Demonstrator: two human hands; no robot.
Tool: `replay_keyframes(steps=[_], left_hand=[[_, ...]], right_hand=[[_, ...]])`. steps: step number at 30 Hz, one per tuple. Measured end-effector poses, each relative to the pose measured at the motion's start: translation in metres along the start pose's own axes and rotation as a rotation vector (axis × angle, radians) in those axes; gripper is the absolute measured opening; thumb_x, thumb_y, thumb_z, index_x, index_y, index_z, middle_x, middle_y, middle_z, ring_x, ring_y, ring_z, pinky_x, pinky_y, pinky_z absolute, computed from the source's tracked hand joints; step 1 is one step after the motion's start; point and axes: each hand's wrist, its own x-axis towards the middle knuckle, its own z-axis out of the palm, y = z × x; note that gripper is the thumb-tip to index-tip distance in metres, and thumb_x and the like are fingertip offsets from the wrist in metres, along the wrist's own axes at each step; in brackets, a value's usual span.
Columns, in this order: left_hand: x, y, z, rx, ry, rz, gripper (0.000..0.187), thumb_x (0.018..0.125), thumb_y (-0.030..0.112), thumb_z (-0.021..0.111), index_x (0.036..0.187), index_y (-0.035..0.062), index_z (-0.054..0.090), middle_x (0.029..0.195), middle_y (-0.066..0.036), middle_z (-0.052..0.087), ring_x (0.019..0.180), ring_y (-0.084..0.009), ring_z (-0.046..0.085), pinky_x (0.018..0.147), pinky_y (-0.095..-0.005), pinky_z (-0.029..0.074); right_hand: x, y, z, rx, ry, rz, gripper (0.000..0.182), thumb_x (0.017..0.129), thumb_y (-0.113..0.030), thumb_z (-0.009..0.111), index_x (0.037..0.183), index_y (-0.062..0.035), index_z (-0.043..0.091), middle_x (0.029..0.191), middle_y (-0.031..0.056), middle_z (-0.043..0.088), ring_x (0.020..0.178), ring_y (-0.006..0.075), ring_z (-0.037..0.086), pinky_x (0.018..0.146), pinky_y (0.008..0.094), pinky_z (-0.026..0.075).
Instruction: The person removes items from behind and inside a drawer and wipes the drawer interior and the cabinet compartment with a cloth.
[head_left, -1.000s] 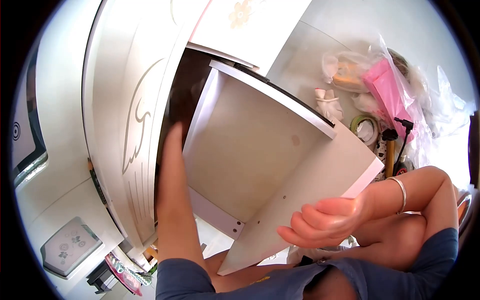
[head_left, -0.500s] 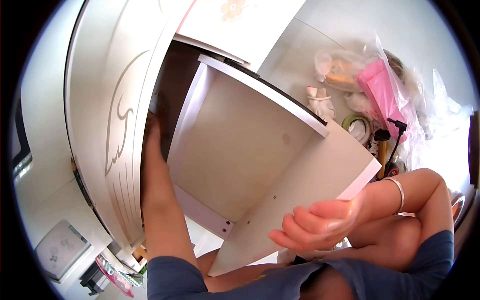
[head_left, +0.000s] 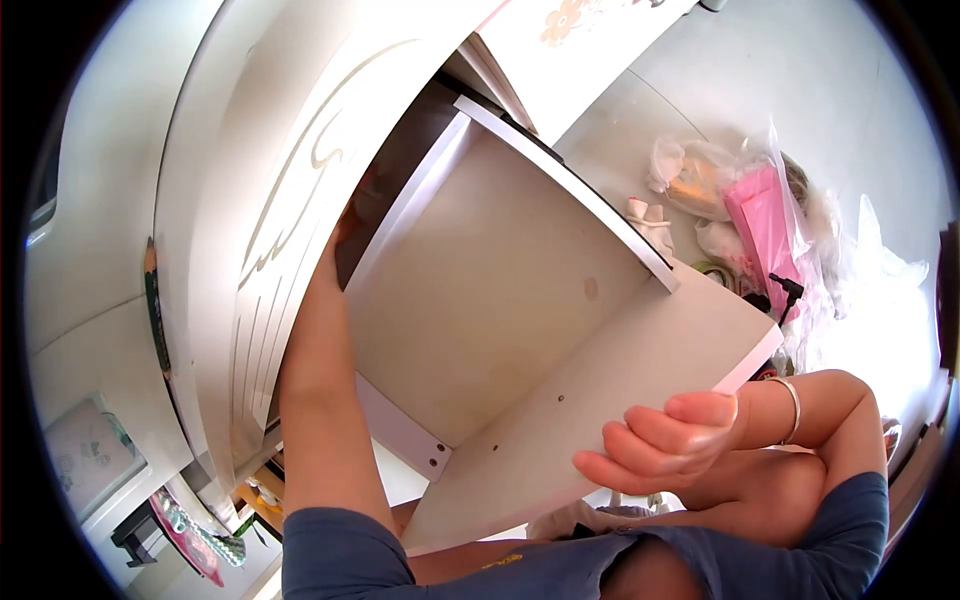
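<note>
Beige inside and white-rimmed, the drawer [head_left: 490, 290] juts askew beside a grooved white panel [head_left: 290, 230], a brown spot [head_left: 591, 289] marking its base. My right hand [head_left: 665, 440] has fingers curled together at its front edge; whether my left hand [head_left: 344, 228] grips anything, I cannot tell.

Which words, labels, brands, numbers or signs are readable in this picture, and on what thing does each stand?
No text can be read.
Shirt: yellow mark, too blurred to read.
Pencil: any print is too small to read.
White panel: a flower, no letters.
Drawer: no writing seen.
</note>
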Motion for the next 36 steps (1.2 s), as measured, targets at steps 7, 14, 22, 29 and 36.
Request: replay_keyframes(steps=[7, 14, 22, 29, 36], left_hand=[[0.06, -0.007, -0.005, 1.199, 0.166, 0.661, 0.059, 0.085, 0.036, 0.055, 0.13, 0.0031, 0.037, 0.134, -0.02, 0.036, 0.119, -0.0371, 0.038, 0.093, -0.0454, 0.037], [0.043, -0.018, 0.036, 1.549, -0.299, 0.484, 0.063, 0.087, 0.042, 0.043, 0.135, 0.0037, 0.03, 0.138, -0.022, 0.03, 0.128, -0.0384, 0.028, 0.105, -0.0447, 0.025], [0.021, -0.012, 0.045, 1.632, -0.293, 0.651, 0.066, 0.088, 0.04, 0.044, 0.137, 0.0012, 0.024, 0.142, -0.021, 0.024, 0.132, -0.0339, 0.021, 0.109, -0.0414, 0.018], [0.058, -0.029, -0.022, 1.238, -0.143, 0.431, 0.048, 0.092, 0.027, 0.034, 0.136, 0.0069, 0.03, 0.141, -0.015, 0.03, 0.129, -0.0321, 0.029, 0.105, -0.0424, 0.026], [0.098, -0.05, -0.065, 1.327, 0.128, 0.203, 0.051, 0.093, 0.038, 0.028, 0.132, 0.0072, 0.039, 0.138, -0.014, 0.036, 0.127, -0.0301, 0.033, 0.103, -0.0388, 0.028]], right_hand=[[-0.003, 0.012, 0.0, -0.101, 0.083, -0.086, 0.027, 0.071, -0.024, 0.054, 0.096, -0.0175, 0.061, 0.086, -0.0044, 0.052, 0.078, 0.0097, 0.049, 0.072, 0.0235, 0.035], [-0.002, 0.011, 0.001, -0.097, 0.108, -0.054, 0.026, 0.071, -0.027, 0.054, 0.095, -0.0174, 0.061, 0.085, -0.0047, 0.053, 0.077, 0.0096, 0.049, 0.073, 0.0232, 0.035], [-0.002, 0.012, 0.003, -0.064, 0.117, -0.066, 0.027, 0.071, -0.026, 0.053, 0.095, -0.0164, 0.061, 0.086, -0.0039, 0.054, 0.078, 0.0106, 0.05, 0.073, 0.0232, 0.036], [-0.003, 0.018, 0.002, -0.087, 0.131, -0.123, 0.029, 0.072, -0.026, 0.054, 0.097, -0.0119, 0.06, 0.089, -0.0023, 0.055, 0.079, 0.0122, 0.051, 0.073, 0.0239, 0.039], [-0.002, 0.025, 0.001, -0.164, 0.084, -0.244, 0.033, 0.072, -0.028, 0.056, 0.099, -0.0099, 0.059, 0.089, -0.001, 0.055, 0.079, 0.0131, 0.051, 0.072, 0.0241, 0.04]])
